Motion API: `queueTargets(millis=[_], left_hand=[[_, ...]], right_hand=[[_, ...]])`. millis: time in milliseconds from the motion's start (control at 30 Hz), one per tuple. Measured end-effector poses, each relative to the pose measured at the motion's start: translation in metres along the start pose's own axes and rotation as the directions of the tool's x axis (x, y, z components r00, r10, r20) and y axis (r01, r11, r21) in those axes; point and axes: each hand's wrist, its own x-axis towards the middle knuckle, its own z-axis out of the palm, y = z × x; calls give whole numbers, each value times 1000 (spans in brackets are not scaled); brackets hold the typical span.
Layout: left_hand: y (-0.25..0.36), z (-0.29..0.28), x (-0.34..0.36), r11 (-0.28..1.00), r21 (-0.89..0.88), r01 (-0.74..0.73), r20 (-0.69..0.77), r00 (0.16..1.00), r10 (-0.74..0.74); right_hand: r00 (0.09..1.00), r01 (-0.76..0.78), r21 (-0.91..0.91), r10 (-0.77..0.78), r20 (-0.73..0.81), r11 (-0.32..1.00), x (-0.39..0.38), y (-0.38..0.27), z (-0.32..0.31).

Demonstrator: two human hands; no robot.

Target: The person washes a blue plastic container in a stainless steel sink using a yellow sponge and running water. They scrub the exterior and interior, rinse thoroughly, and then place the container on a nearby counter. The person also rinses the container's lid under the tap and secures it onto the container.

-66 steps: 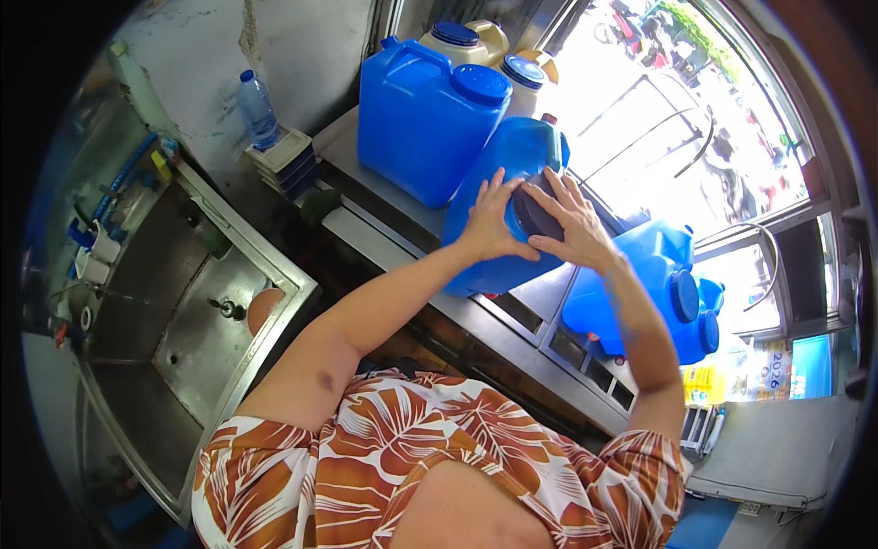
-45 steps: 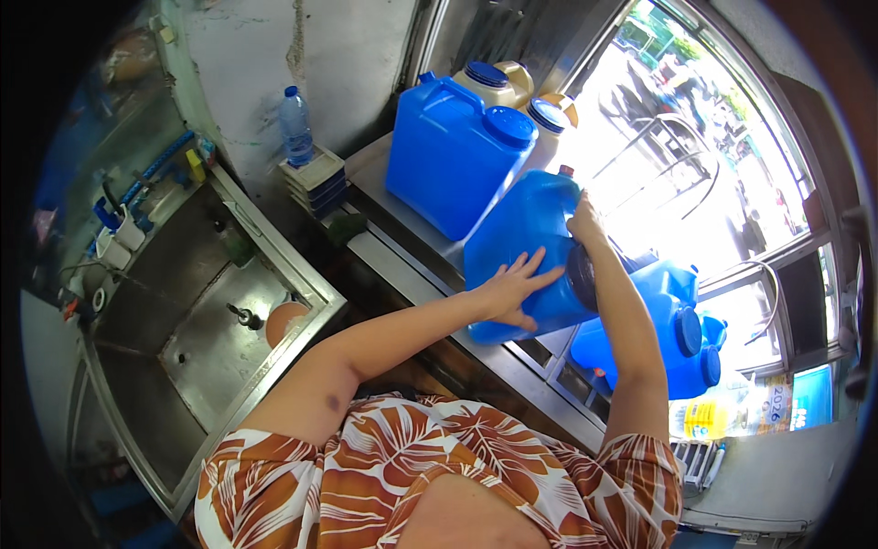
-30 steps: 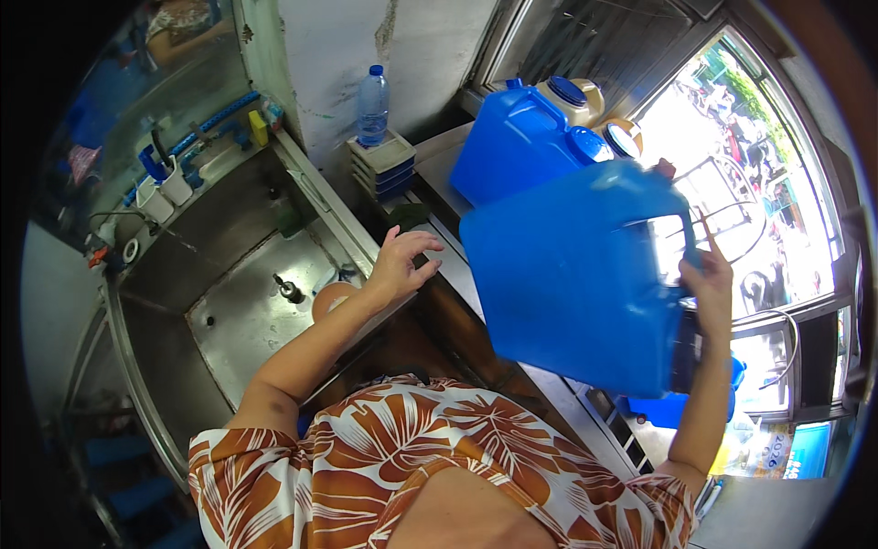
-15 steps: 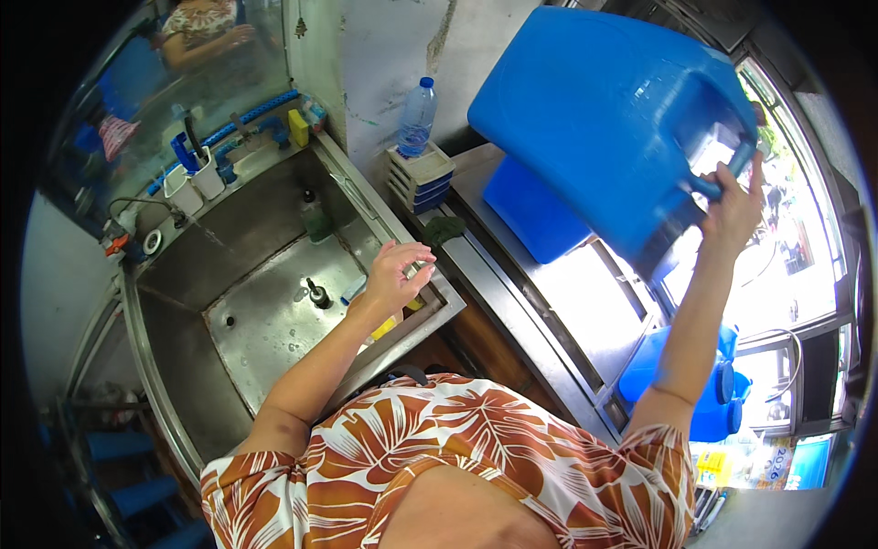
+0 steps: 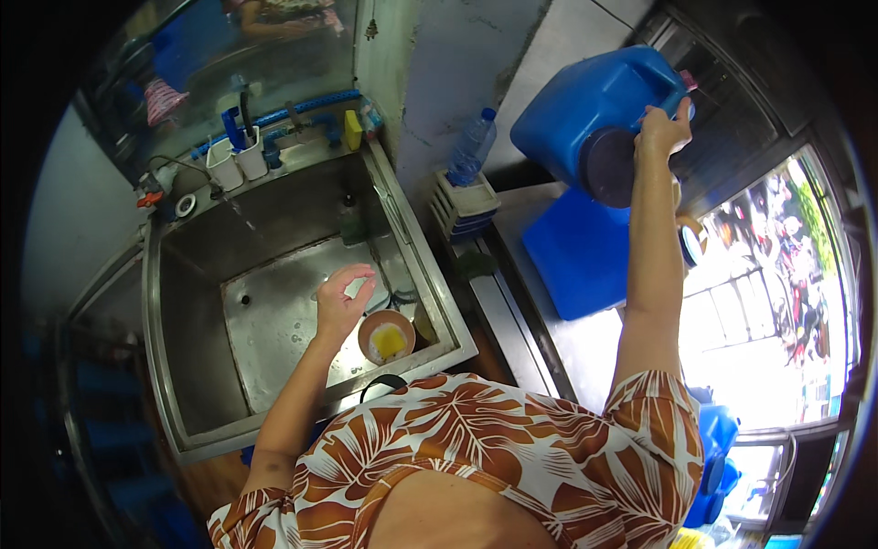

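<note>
My right hand [image 5: 663, 133] grips a large blue jug [image 5: 565, 110] near its handle, raised at the upper right, its dark round cap facing me. Beneath it a brighter blue jug [image 5: 572, 265] sits on the steel counter, partly hidden by my right arm. My left hand [image 5: 346, 302] hovers inside the steel sink [image 5: 181, 311] with curved fingers apart and nothing visibly in them. Just below that hand lies an orange bowl [image 5: 366, 340] containing a yellow sponge [image 5: 389, 340] and suds.
A plastic bottle [image 5: 471, 146] stands on stacked trays [image 5: 462, 206] against the wall. White holders with utensils [image 5: 224, 169] line the sink's back ledge, beside a yellow sponge [image 5: 352, 130]. More blue jugs [image 5: 718, 425] are at lower right, by a bright window [image 5: 759, 302].
Both hands were on the jug on the counter; my right hand has lifted it up and away, while my left has let go and moved left over the sink. The view has turned toward the sink.
</note>
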Motion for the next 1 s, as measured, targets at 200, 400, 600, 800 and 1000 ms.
queueTargets(millis=[200, 400, 600, 800, 1000], left_hand=[[-13, 14, 5, 990, 5, 139, -73, 988, -138], [-26, 31, 5, 981, 36, 193, -137, 973, -186], [-27, 29, -3, 940, 84, 331, -256, 919, -301], [-38, 15, -7, 920, 98, 380, -344, 880, -327], [-39, 8, 2, 790, 103, 604, -333, 770, -545]], right_hand=[[993, 116, -293, -116, 16, 949, 43, 90, 73], [952, -27, -460, 164, 259, 888, 64, 161, 132], [735, 146, -468, 221, 641, 872, 65, 220, 195], [438, 65, -348, 287, 852, 935, 54, 271, 224], [375, -21, -377, 356, 856, 926, 52, 281, 240]])
